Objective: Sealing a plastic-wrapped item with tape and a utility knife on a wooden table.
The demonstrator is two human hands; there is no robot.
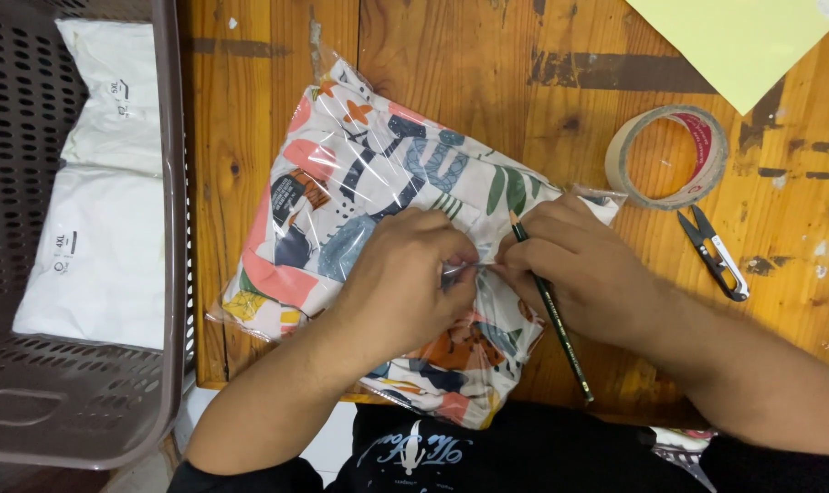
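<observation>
A clear plastic bag [359, 173] with a folded, colourfully printed cloth inside lies on the wooden table [487, 82]. My left hand [401, 278] rests on the bag and pinches a fold of the plastic at its middle. My right hand [583, 269] meets it there, pinching the same fold, and also holds a dark green pencil [560, 338] that points toward me along the hand.
A roll of brown tape [667, 155] and small thread snips [716, 254] lie right of the bag. A yellow sheet [734, 41] covers the far right corner. A grey perforated basket [85, 402] at the left holds white packed garments [104, 237].
</observation>
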